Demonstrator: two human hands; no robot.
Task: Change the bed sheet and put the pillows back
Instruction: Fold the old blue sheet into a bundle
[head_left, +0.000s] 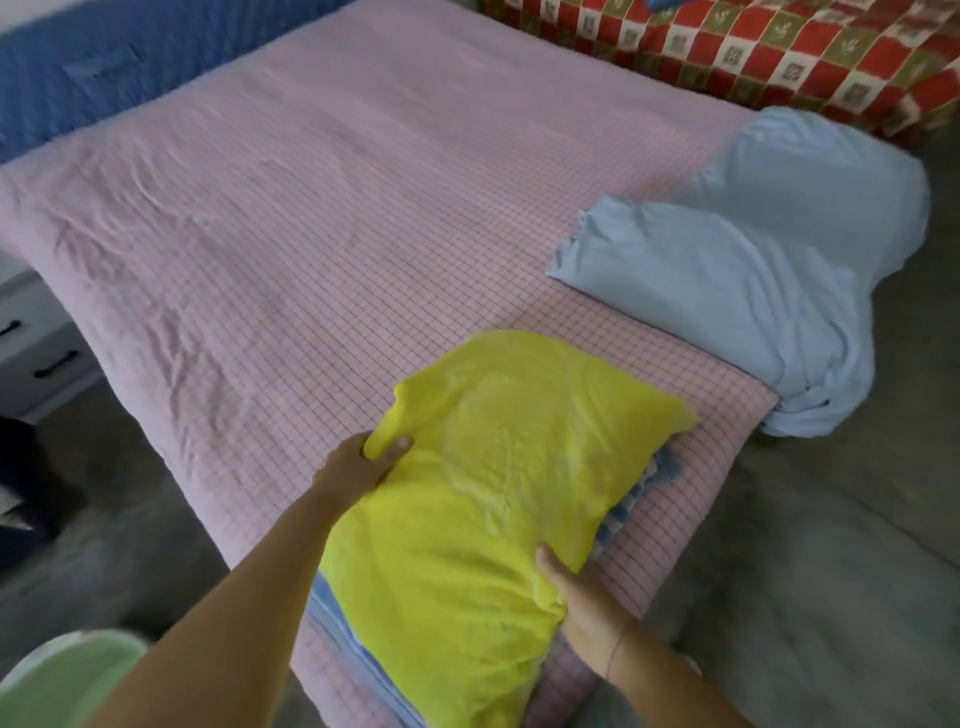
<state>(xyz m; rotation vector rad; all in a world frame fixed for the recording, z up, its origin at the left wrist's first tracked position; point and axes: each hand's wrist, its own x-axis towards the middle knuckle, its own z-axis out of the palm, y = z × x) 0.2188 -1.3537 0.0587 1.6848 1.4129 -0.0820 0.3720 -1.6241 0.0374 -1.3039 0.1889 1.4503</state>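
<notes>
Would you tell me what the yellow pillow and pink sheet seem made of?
The yellow pillow looks like fuzzy, towel-like fabric: nubbly, matte surface. The pink sheet seems thin woven cloth, possibly cotton: fine grid lines, soft creases.

Left hand (363, 466) pinches pillow (498, 467); right hand (584, 605) grips its edge.

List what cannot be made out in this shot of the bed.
Head view only:
Blue striped cloth: mostly hidden beneath the yellow pillow.
Left hand and right hand: fingers tucked under the pillow.
Green object: blurred, cut off by the bottom-left edge.
</notes>
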